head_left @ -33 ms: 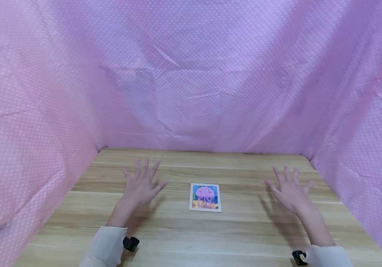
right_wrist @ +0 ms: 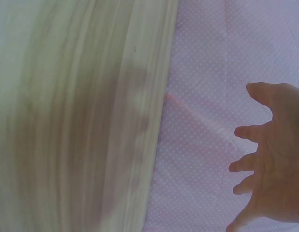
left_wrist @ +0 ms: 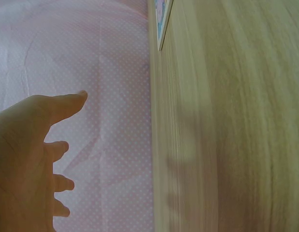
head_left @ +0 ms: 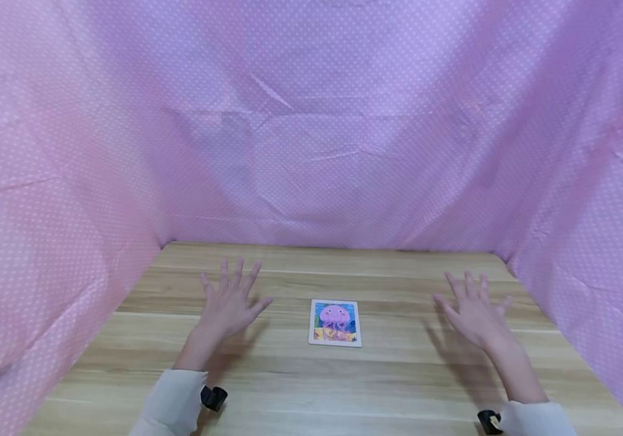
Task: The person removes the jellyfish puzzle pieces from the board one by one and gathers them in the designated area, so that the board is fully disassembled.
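From where I stand, the jellyfish picture card (head_left: pixel 335 323) lies flat near the middle of the tabletop (head_left: pixel 338 390), between a person's two bare hands and somewhat closer to the left one. It has a white border, and its printed scene shows a round pink jellyfish with trailing tentacles over blue water and a yellow seabed.

The left hand (head_left: pixel 227 309) is held out to the card's left, its fingers straight and spread wide, the thumb pointing in toward the card but apart from it. The right hand (head_left: pixel 474 318) is well to the card's right, raised in much the same way, its fingers fanned wide and its thumb also angled inward. Both hands hang above the wood, palms turned down, and their soft shadows fall on the grain beneath them. The left wrist's view catches just a corner of the card, resting flush on the surface.

Each arm comes in from the near side in a pale sleeve (head_left: pixel 176 401), with a small black wrist device (head_left: pixel 214 398) showing by the cuff. The tabletop is light, striped wood with rounded far corners. Pink cloth (head_left: pixel 311 151) with white polka dots hangs behind it and along both sides, creased and wrinkled in places.
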The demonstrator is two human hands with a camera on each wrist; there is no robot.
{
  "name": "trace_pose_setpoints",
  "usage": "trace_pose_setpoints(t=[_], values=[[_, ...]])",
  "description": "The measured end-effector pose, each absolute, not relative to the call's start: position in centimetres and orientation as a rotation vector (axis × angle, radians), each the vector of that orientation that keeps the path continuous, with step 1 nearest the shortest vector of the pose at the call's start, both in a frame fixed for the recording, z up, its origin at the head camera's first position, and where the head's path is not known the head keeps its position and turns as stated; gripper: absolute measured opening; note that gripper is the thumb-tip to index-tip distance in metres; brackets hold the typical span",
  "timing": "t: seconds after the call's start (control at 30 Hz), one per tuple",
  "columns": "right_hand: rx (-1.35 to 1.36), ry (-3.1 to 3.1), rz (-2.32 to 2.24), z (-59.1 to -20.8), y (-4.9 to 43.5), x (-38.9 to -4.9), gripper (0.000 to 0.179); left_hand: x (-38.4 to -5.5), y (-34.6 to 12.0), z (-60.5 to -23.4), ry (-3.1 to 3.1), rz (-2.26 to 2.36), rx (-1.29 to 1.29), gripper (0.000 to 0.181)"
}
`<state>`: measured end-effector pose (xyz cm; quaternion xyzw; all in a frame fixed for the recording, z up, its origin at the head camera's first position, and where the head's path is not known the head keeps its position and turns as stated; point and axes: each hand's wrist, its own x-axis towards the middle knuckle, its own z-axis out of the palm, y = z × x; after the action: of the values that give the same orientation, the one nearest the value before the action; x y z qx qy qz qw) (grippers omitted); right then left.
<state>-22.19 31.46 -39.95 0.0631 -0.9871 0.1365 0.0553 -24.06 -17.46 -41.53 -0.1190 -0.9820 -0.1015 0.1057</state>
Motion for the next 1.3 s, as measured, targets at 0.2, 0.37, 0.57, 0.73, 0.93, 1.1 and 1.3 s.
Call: trace_pose_setpoints(t=[0.2,0.37,0.57,0.73,0.93,1.1,1.3], values=[[0.203,-3.002,0.411,-40.3,31.7,-22.6,0.077,-23.9,-17.5,-41.4,-2.901,-0.275,-0.342,0.084],[0.216,-3.002,0.411,-40.2,31.7,-23.0,0.076,-24.1,-17.5,-41.1,-2.897,-0.251,-0.334,0.084],[0.217,-2.99,0.406,-39.8,31.6,-23.0,0.078,-24.7,-17.3,-41.1,-2.876,-0.266,-0.343,0.085],[0.207,-2.991,0.363,-39.8,31.6,-22.9,0.079,-24.8,-17.4,-41.2,-2.864,-0.302,-0.344,0.083],[0.22,-2.991,0.333,-39.9,31.4,-23.3,0.079,-24.5,-18.1,-41.1,-2.87,-0.325,-0.321,0.079],[0.217,-2.994,0.343,-39.7,31.4,-23.7,0.078,-24.7,-18.1,-40.8,-2.862,-0.355,-0.326,0.078],[0.264,-2.97,0.33,-39.7,31.2,-23.7,0.071,-24.8,-18.0,-40.6,-2.824,-0.398,-0.316,0.073]])
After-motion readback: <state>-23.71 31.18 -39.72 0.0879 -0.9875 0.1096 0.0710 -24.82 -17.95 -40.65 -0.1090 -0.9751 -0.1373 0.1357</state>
